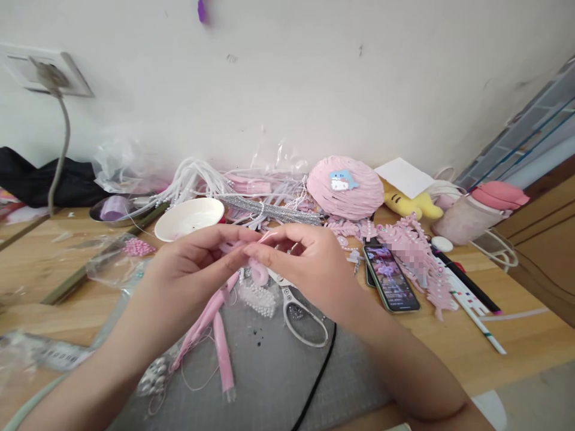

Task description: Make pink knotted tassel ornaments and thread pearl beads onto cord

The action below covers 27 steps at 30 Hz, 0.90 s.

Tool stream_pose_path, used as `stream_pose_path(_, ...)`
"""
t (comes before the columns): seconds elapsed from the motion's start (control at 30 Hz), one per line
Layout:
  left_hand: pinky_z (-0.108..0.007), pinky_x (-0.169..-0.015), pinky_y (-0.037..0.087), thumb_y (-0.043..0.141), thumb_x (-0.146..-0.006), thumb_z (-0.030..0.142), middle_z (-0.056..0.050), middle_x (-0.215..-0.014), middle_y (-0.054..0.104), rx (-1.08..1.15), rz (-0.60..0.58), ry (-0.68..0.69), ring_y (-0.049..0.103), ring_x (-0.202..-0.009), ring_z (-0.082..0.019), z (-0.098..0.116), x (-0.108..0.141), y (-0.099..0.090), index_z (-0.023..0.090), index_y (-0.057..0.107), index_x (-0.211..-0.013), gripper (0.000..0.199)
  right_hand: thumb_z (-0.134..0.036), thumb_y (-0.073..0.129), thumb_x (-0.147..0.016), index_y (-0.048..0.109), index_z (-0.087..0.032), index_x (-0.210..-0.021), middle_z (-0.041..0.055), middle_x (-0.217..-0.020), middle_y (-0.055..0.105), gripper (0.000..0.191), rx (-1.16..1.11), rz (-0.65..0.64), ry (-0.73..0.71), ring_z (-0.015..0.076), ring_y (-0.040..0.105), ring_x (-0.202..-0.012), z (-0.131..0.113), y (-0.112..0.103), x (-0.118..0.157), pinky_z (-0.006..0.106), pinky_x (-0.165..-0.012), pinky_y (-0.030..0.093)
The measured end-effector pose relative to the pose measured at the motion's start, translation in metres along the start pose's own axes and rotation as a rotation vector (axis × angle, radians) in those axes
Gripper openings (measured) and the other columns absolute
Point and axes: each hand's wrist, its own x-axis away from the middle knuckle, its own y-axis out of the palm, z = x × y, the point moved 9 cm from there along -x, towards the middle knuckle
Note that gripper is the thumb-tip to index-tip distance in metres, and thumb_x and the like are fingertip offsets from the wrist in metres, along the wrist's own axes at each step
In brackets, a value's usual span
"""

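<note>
My left hand (188, 266) and my right hand (314, 266) meet above a grey mat (265, 383), thumbs and fingertips pinched together. Between them is a soft pink strip (259, 273), with a curled loop hanging below the fingers; its upper part is largely hidden. Thin pale pink strands poke out by the right fingertips. Under my right hand lie white-handled scissors (305, 335), partly covered. A packet of white pearl beads (258, 299) sits below the loop. Pink tassels (222, 353) spread on the mat beneath my left hand, near silver beads (153, 377).
Behind my hands are a white bowl (191, 218), white cords (193, 176) and a pink wound ball (345, 188). Rightward lie a lit phone (390, 278), pink braided trim (411, 245), pens (471, 284) and a tumbler (467, 218). A black cable (317, 383) crosses the mat.
</note>
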Motion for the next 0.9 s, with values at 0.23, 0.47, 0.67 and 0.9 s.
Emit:
stream_pose_path(0.23,-0.017,-0.049,0.038,0.065,-0.075,0.034,0.002,-0.072,0.067,-0.153,0.030,0.088,0.052,-0.058,-0.010,0.015,0.000,0.003,0.023,0.067,-0.091,0.020,-0.032,0.065,-0.076,0.066,-0.018,-0.076,-0.0023,-0.073,0.066,0.014,-0.050,-0.033,-0.006,0.0095,0.058,-0.065,0.004,0.003,-0.004,0.021,-0.059,0.044)
stream_pose_path(0.47,-0.013,-0.048,0.039,0.068,-0.073,0.035,0.005,-0.065,0.065,-0.100,0.036,0.106,0.053,-0.057,-0.008,0.015,-0.004,0.007,0.025,0.068,-0.089,0.019,-0.026,0.065,-0.076,0.066,-0.017,-0.072,-0.0007,-0.075,0.066,0.010,-0.056,0.035,-0.050,0.0108,0.060,-0.070,0.003,-0.002,-0.009,0.021,-0.060,0.044)
stream_pose_path(0.67,-0.012,-0.055,0.039,0.066,-0.077,0.033,0.005,-0.074,0.064,0.076,-0.074,0.029,0.051,-0.063,-0.006,0.001,-0.007,0.014,0.027,0.067,-0.096,0.020,-0.028,0.065,-0.076,0.067,-0.019,-0.074,-0.0011,-0.073,0.067,0.010,-0.042,0.079,-0.074,0.0112,0.060,-0.066,0.004,-0.006,-0.010,0.022,-0.059,0.045)
stream_pose_path(0.9,-0.017,-0.057,0.038,0.065,-0.078,0.030,0.004,-0.070,0.060,0.185,-0.158,-0.072,0.049,-0.063,-0.008,-0.017,-0.013,0.020,0.022,0.065,-0.101,0.025,-0.038,0.057,-0.083,0.066,-0.021,-0.086,-0.0004,-0.082,0.070,0.019,0.073,0.057,-0.094,0.0134,0.064,-0.075,0.003,-0.024,-0.008,0.024,-0.066,0.047)
